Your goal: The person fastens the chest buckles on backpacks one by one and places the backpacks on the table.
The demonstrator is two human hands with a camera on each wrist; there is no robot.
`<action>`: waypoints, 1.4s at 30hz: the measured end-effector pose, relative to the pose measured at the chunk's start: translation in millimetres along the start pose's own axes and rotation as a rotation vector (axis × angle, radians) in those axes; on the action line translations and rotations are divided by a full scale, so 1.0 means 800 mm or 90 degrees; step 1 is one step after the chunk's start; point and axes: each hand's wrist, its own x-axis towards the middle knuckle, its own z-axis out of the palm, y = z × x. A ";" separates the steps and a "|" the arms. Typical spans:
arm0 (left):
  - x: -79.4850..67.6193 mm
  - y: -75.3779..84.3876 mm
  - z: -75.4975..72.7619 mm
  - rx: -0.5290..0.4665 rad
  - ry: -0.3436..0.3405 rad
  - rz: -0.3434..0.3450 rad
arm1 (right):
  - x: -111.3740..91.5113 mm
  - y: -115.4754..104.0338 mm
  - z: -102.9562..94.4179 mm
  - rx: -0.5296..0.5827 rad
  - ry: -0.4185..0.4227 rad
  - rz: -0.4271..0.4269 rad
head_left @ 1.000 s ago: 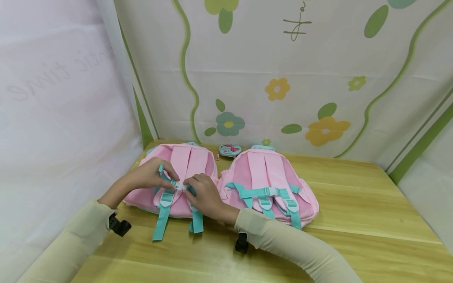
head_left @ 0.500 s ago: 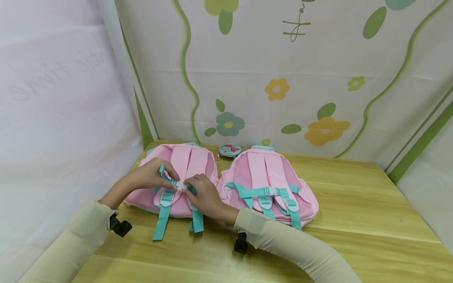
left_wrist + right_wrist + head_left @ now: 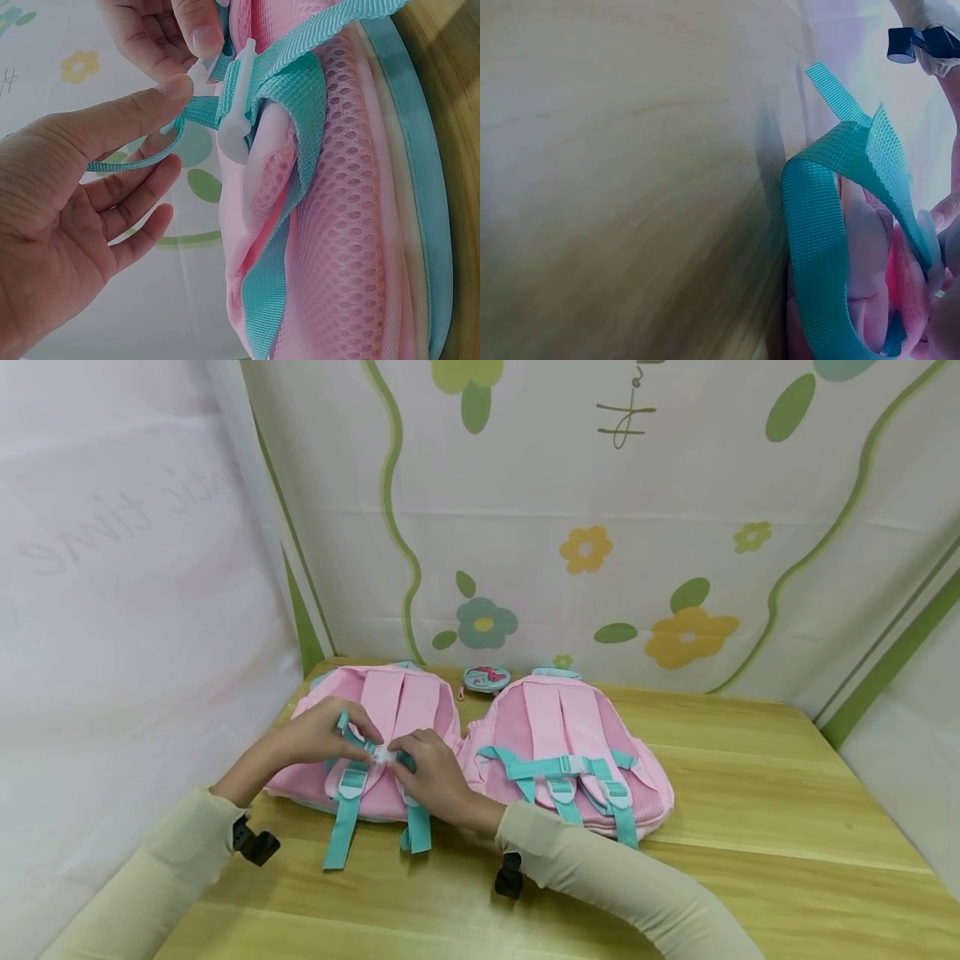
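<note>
Two pink backpacks with teal straps lie back side up, side by side. Over the left backpack (image 3: pixel 300 781), a white plastic buckle (image 3: pixel 384 754) on a teal chest strap sits between both hands. My left hand (image 3: pixel 326 732) pinches its left side between thumb and fingers. From the other side my right hand (image 3: pixel 437 777) pinches it. In the left wrist view the buckle (image 3: pixel 202 70) is mostly covered by fingertips, so whether its halves are joined cannot be seen. A teal webbing strap (image 3: pixel 817 247) loops in the right wrist view, with parts of hands at the right edge.
The right backpack (image 3: pixel 543 718) has its chest buckle (image 3: pixel 573 766) fastened across the shoulder straps. A small round teal pouch (image 3: pixel 486 678) with a red pattern lies behind, between the bags. Floral cloth (image 3: pixel 525 585) rises at the back of the wooden table (image 3: pixel 750 793).
Both hands stay at the buckle with hardly any movement. The backpacks and pouch keep their places; the head view shifts very slightly.
</note>
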 end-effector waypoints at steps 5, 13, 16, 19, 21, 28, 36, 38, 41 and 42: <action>0.001 -0.001 0.001 0.003 0.003 -0.001 | 0.001 0.000 -0.001 0.011 -0.003 0.007; 0.003 -0.003 0.007 -0.009 0.013 0.024 | 0.002 0.000 0.000 0.031 -0.012 0.017; 0.004 -0.004 0.009 -0.007 0.016 0.028 | 0.002 0.000 -0.001 0.034 -0.014 0.018; 0.004 -0.003 0.009 -0.004 0.015 0.021 | 0.002 0.001 -0.002 0.036 -0.019 0.022; 0.004 -0.002 0.008 0.002 0.013 0.016 | 0.003 0.001 -0.002 0.033 -0.021 0.024; 0.002 -0.004 0.006 0.019 0.005 -0.008 | 0.004 -0.001 -0.002 0.015 -0.027 0.012; 0.001 0.002 0.002 0.011 -0.007 -0.019 | 0.003 -0.002 -0.001 -0.002 -0.025 0.000; 0.000 0.003 0.001 0.013 -0.003 -0.025 | 0.003 -0.002 -0.001 -0.003 -0.027 0.000; 0.000 0.003 -0.002 0.021 0.004 -0.040 | 0.003 -0.002 -0.001 -0.006 -0.034 0.002; 0.000 0.004 -0.003 0.027 0.008 -0.046 | 0.003 -0.002 -0.001 -0.008 -0.035 0.002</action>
